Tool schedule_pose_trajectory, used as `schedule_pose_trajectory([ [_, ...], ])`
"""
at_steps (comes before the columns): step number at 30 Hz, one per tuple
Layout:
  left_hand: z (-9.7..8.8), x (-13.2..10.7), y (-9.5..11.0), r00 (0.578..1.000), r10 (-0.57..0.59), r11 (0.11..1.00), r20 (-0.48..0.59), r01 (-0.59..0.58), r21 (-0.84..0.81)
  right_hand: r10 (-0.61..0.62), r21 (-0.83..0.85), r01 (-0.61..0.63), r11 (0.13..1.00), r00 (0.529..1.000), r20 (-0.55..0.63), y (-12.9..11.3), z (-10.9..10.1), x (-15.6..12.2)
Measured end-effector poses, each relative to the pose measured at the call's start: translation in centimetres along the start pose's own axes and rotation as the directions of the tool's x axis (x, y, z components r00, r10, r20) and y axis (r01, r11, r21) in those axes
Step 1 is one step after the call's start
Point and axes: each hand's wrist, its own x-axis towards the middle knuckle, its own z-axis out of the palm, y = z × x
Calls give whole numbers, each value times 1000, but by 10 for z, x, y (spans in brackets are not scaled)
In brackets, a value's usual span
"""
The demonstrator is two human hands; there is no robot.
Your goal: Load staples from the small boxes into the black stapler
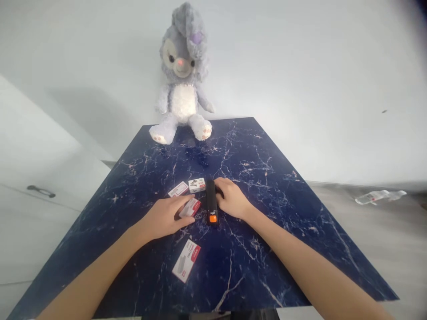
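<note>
My left hand (166,217) lies on the dark blue marbled table (267,231) with its thumb and fingers pinched around a small red-and-white staple box (190,207). My right hand (231,198) curls against the right side of a black stapler (211,202) with an orange end, gripping it where it lies on the table. Two more small staple boxes (179,189) (197,185) sit just beyond my left hand. A larger red-and-white staple box (186,260) lies flat nearer to me.
A grey and white plush bunny (182,78) sits at the table's far edge against a white wall. A white cabinet with a dark handle (40,191) stands on the left. A clear plastic bottle (380,196) lies on the floor at right.
</note>
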Motion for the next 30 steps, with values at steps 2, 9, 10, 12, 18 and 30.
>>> schedule_pose_trajectory([
  [2,2,-1,0,999,47,998,13,-47,-43,-12,-7,12,1000,1000,-2,-1,2,1],
  [9,5,3,-9,982,181,973,-59,-188,-132,-26,-77,26,997,1000,7,-2,5,0],
  [10,7,4,-8,980,179,975,-82,-188,-117,-35,-84,36,996,999,12,-3,5,-1],
  [12,10,6,-3,980,164,981,-114,-175,-88,-50,-96,52,994,999,22,-5,5,-2],
  [18,16,5,13,991,61,996,-116,-67,-53,-107,-102,110,989,994,37,-9,7,-4],
  [30,-39,-27,35,871,240,963,430,-158,-217,-135,-71,136,988,991,23,-4,8,-3],
])
